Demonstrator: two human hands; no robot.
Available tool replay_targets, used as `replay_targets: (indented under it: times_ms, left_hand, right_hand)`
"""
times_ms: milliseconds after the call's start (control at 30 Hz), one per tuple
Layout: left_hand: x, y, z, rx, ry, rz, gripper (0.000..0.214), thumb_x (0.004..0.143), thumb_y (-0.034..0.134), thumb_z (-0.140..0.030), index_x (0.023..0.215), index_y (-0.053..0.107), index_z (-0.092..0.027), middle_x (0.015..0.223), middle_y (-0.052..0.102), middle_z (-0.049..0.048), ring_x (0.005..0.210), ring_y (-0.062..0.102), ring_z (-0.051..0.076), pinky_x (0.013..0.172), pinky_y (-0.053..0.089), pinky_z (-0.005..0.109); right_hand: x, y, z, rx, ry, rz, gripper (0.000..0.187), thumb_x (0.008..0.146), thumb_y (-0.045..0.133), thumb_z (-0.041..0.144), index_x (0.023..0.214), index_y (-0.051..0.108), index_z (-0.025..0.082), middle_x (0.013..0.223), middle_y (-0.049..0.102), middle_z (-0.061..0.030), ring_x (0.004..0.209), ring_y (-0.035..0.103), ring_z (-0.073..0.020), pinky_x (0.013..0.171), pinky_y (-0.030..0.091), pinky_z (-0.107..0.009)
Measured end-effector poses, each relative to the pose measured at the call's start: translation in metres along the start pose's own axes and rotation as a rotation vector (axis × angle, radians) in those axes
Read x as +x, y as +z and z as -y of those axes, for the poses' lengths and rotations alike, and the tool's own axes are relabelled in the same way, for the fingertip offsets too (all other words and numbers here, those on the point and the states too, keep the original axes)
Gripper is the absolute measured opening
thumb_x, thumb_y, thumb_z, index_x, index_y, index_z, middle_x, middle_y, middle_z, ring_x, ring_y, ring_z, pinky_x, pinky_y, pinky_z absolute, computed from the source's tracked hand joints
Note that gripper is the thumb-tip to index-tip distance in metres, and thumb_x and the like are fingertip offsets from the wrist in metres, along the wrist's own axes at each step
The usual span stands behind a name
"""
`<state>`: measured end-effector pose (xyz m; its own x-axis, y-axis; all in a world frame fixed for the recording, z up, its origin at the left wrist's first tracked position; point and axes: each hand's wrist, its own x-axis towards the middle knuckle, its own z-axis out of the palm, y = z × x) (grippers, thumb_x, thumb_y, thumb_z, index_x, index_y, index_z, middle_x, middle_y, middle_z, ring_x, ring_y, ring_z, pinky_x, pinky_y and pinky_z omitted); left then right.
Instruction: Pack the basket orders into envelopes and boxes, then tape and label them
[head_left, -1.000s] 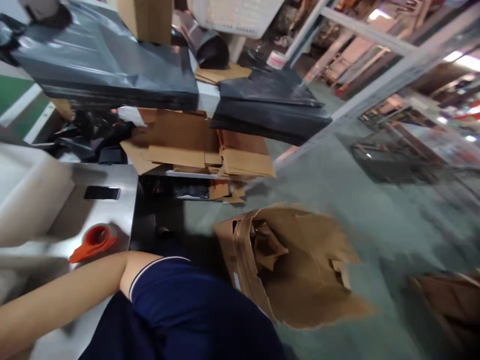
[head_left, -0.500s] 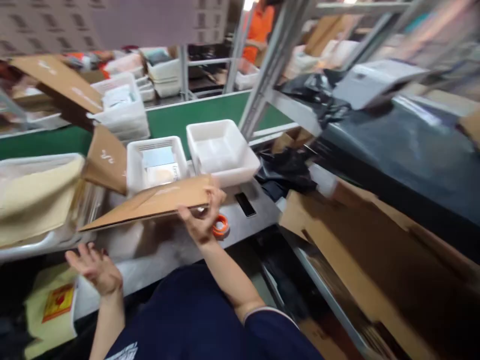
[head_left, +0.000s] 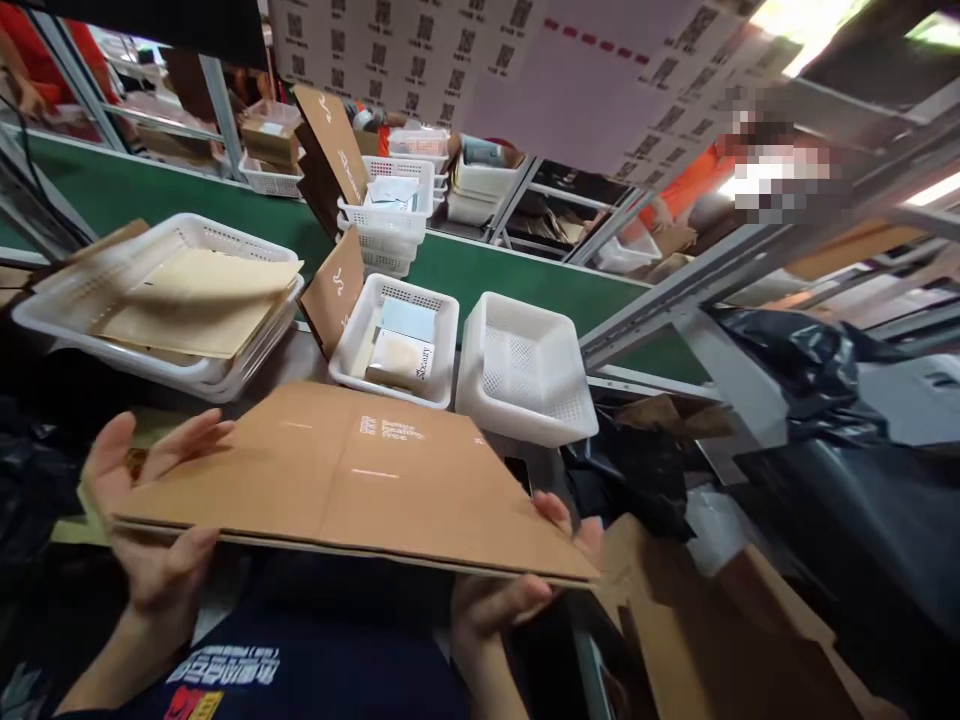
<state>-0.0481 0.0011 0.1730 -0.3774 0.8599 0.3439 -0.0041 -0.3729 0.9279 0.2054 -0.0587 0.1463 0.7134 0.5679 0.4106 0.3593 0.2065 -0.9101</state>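
A flattened cardboard box (head_left: 360,480) with white print is held level in front of my body. At its left end my left hand (head_left: 154,540) grips it, thumb below and fingers round the edge. My right hand (head_left: 517,590) holds the right end, fingertips showing beyond the far side. Just past the cardboard stands a white basket (head_left: 341,360) with a light blue packet (head_left: 407,318) and a small white box (head_left: 401,360) inside. To its right is an empty white basket (head_left: 525,420). A dark phone (head_left: 517,472) is partly hidden behind the cardboard.
On the left, stacked white baskets (head_left: 247,375) hold cream envelopes (head_left: 202,300). Folded cardboard (head_left: 334,290) leans beside them. A green conveyor (head_left: 465,268) runs behind. Metal posts (head_left: 675,285) and black plastic bags (head_left: 817,480) are on the right. People in orange work beyond.
My left hand has taken hold of the cardboard's left end; before, it was open and apart from it. The cardboard has come nearer and turned level. My view has swung left.
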Motion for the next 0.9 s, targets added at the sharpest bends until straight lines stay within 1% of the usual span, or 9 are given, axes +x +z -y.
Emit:
replay_targets:
  times_ms: [100, 233, 333, 433, 500, 600, 700, 800, 900]
  left_hand:
    - [0.012, -0.021, 0.009, 0.035, -0.061, -0.105, 0.077, 0.068, 0.089, -0.044, 0.140, 0.061, -0.041, 0.136, 0.072, 0.0000, 0.128, 0.066, 0.035, 0.125, 0.039, 0.063]
    - [0.028, -0.038, 0.064, 0.094, -0.285, -0.146, 0.054, 0.072, 0.088, -0.042, 0.122, 0.075, -0.026, 0.124, 0.078, 0.0018, 0.124, 0.069, 0.035, 0.125, 0.039, 0.061]
    - [0.020, -0.039, 0.100, 0.116, -0.570, 0.128, 0.066, 0.079, 0.073, -0.071, 0.117, 0.078, -0.017, 0.125, 0.078, 0.0123, 0.132, 0.064, 0.039, 0.119, 0.047, 0.059]
    - [0.008, -0.032, 0.122, 0.115, -0.743, 0.471, 0.080, 0.083, 0.055, -0.086, 0.122, 0.077, -0.020, 0.135, 0.073, 0.0161, 0.136, 0.061, 0.040, 0.100, 0.060, 0.054]
    - [0.009, -0.027, 0.135, 0.168, -0.713, 0.474, 0.078, 0.081, 0.061, -0.084, 0.124, 0.076, -0.020, 0.136, 0.072, 0.0168, 0.134, 0.062, 0.040, 0.096, 0.061, 0.053]
    - [0.026, -0.023, 0.159, 0.182, -0.595, 0.417, 0.092, 0.069, 0.073, -0.085, 0.132, 0.069, -0.018, 0.135, 0.071, 0.0195, 0.129, 0.064, 0.039, 0.105, 0.056, 0.052]
    - [0.042, -0.016, 0.179, 0.115, -0.578, 0.646, 0.123, 0.057, 0.071, -0.093, 0.154, 0.048, -0.021, 0.157, 0.052, 0.0248, 0.142, 0.055, 0.042, 0.112, 0.050, 0.053]
    - [0.041, -0.007, 0.184, 0.304, -0.531, 0.799, 0.143, 0.052, 0.081, -0.084, 0.165, 0.027, -0.016, 0.171, 0.025, 0.0299, 0.157, 0.031, 0.047, 0.124, 0.035, 0.059]
    - [0.029, 0.003, 0.179, 0.573, -0.411, 0.852, 0.147, 0.049, 0.091, -0.070, 0.165, 0.022, -0.011, 0.169, 0.025, 0.0333, 0.157, 0.027, 0.050, 0.127, 0.027, 0.063]
  right_hand:
    - [-0.019, 0.012, -0.024, 0.085, 0.111, 0.050, 0.080, 0.097, 0.044, 0.059, 0.165, 0.012, 0.030, 0.154, 0.041, -0.0152, 0.144, 0.044, -0.0389, 0.118, 0.036, -0.069]
    - [-0.021, 0.019, -0.063, 0.057, 0.321, 0.365, 0.094, 0.089, 0.062, 0.048, 0.167, 0.015, 0.027, 0.160, 0.043, -0.0135, 0.146, 0.046, -0.0322, 0.125, 0.032, -0.059]
    - [0.005, 0.023, -0.088, 0.108, 0.453, 0.657, 0.091, 0.082, 0.071, 0.048, 0.163, 0.035, 0.027, 0.159, 0.051, -0.0108, 0.147, 0.047, -0.0302, 0.126, 0.032, -0.054]
    - [0.037, 0.031, -0.112, 0.215, 0.601, 0.884, 0.073, 0.081, 0.068, 0.053, 0.149, 0.058, 0.029, 0.152, 0.061, -0.0088, 0.144, 0.052, -0.0290, 0.122, 0.038, -0.053]
    - [0.047, 0.034, -0.126, 0.285, 0.684, 0.926, 0.068, 0.083, 0.061, 0.062, 0.142, 0.065, 0.028, 0.148, 0.064, -0.0098, 0.141, 0.056, -0.0300, 0.117, 0.043, -0.055]
    - [0.040, 0.036, -0.144, 0.305, 0.698, 0.951, 0.071, 0.083, 0.056, 0.070, 0.135, 0.070, 0.024, 0.144, 0.066, -0.0138, 0.138, 0.059, -0.0306, 0.110, 0.050, -0.052]
    - [0.022, 0.038, -0.154, 0.251, 0.634, 0.953, 0.067, 0.085, 0.060, 0.069, 0.130, 0.072, 0.021, 0.138, 0.069, -0.0157, 0.134, 0.062, -0.0303, 0.104, 0.052, -0.047]
    - [0.019, 0.048, -0.156, 0.191, 0.634, 0.928, 0.067, 0.081, 0.069, 0.065, 0.133, 0.068, 0.023, 0.133, 0.071, -0.0132, 0.129, 0.065, -0.0313, 0.107, 0.052, -0.048]
    - [0.031, 0.061, -0.153, 0.092, 0.605, 0.863, 0.082, 0.066, 0.086, 0.051, 0.138, 0.062, 0.021, 0.129, 0.071, -0.0124, 0.125, 0.065, -0.0319, 0.114, 0.048, -0.051]
